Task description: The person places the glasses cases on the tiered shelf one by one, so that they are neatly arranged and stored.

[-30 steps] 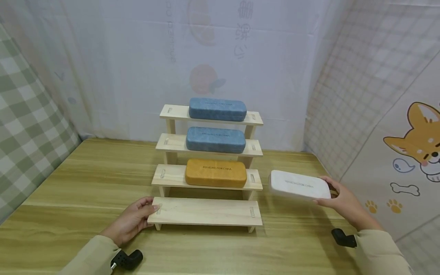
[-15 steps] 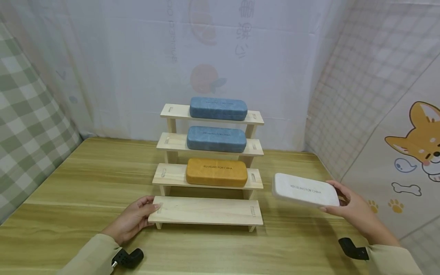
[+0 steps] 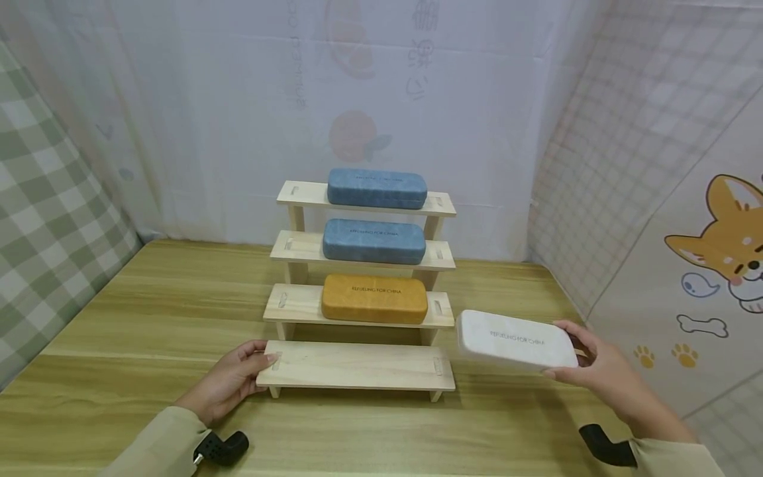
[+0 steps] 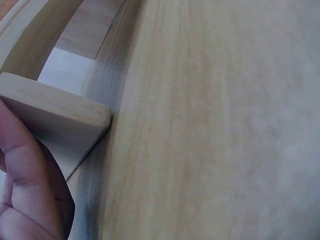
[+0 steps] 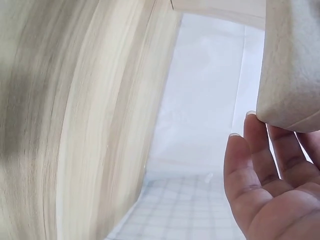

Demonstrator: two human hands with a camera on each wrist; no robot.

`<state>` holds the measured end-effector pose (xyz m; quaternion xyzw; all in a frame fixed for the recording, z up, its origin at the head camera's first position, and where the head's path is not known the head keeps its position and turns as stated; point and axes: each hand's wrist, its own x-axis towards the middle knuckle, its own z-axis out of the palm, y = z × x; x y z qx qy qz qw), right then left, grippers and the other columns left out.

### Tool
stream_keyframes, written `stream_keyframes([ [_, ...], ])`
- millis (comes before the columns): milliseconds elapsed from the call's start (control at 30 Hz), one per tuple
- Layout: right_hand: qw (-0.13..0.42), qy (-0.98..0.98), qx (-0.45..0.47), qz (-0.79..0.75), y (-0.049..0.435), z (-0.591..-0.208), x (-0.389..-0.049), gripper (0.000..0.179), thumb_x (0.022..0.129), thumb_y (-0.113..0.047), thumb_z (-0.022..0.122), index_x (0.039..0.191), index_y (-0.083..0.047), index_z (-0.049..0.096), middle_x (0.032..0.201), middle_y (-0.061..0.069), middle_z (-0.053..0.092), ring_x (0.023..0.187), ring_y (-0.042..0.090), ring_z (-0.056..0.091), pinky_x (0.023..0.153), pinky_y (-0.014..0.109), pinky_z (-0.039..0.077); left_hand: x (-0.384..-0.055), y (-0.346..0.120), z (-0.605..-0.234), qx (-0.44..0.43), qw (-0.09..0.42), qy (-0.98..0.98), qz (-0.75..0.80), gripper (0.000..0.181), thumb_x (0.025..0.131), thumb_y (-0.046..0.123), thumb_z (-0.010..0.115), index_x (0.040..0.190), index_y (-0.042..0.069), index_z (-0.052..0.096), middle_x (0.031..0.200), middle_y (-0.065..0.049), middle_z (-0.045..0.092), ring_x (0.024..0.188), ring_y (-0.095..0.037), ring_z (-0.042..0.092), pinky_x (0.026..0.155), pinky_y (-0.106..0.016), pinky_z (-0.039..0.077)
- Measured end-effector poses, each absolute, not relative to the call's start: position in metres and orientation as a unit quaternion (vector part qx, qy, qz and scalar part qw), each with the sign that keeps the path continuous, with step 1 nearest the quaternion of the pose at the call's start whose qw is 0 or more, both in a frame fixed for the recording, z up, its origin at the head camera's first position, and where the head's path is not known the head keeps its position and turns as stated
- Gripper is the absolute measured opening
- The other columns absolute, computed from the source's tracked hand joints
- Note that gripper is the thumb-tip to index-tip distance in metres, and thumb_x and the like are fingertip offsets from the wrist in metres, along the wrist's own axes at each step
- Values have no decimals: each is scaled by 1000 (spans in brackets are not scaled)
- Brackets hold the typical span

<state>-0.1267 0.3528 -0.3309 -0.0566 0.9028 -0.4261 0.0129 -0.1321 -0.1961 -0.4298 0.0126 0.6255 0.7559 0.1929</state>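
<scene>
My right hand (image 3: 614, 374) grips the right end of a white glasses case (image 3: 517, 339), thumb on the near side and fingers on the far side. The case hangs over the table just right of a stepped wooden stand (image 3: 357, 368). In the right wrist view, the fingers (image 5: 257, 150) reach up to the end of the case (image 5: 292, 75). My left hand (image 3: 229, 377) pinches the left end of the stand's bottom shelf, thumb on top. On the shelves above lie a yellow glasses case (image 3: 374, 299), a blue one (image 3: 374, 242) and another blue case (image 3: 377, 189) at the top.
The stand rests on a wood-grain table (image 3: 149, 318). A white printed curtain (image 3: 238, 119) hangs behind it, and a green checked cloth (image 3: 59, 199) slopes along the left. On the right is a panel with a cartoon dog (image 3: 730, 245).
The white case first drifted right and nearer in my right hand, then came back left toward the stand, now lower in view. My left hand has kept its hold on the shelf.
</scene>
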Motion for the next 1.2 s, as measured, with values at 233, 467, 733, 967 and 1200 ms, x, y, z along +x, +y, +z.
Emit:
stream_keyframes([
  [233,26,894,-82,-440,344,-328,-122,76,78,-3,79,141,1,37,117,-9,50,93,0,59,69,25,54,-131,-195,-429,7,191,627,755,52,99,15,54,137,-9,27,109,-3,57,92,-11,63,78,-29,54],
  [467,34,889,-100,-446,332,-327,-118,79,78,-3,79,142,5,34,126,6,48,97,-5,56,70,25,54,-131,-194,-428,1,187,633,752,57,99,15,54,138,-11,23,111,-4,55,93,-11,62,79,-29,54],
  [733,47,882,-97,-459,312,-328,-115,84,75,-5,81,143,6,34,134,28,43,96,0,58,70,27,55,-130,-195,-428,6,189,629,754,54,99,15,55,137,-10,26,108,-2,57,91,-11,63,78,-30,54],
  [967,57,881,-77,-463,292,-333,-115,87,71,-10,85,142,3,37,133,27,46,102,25,59,70,28,54,-130,-194,-428,3,187,629,754,49,99,15,54,134,-8,29,108,-4,56,91,-11,63,77,-30,54],
  [1200,73,872,-71,-479,275,-338,-117,88,70,-12,86,142,3,38,134,26,45,103,31,56,72,28,54,-130,-193,-428,-3,185,633,751,52,99,15,54,136,-10,27,110,-5,56,92,-12,62,78,-30,54],
])
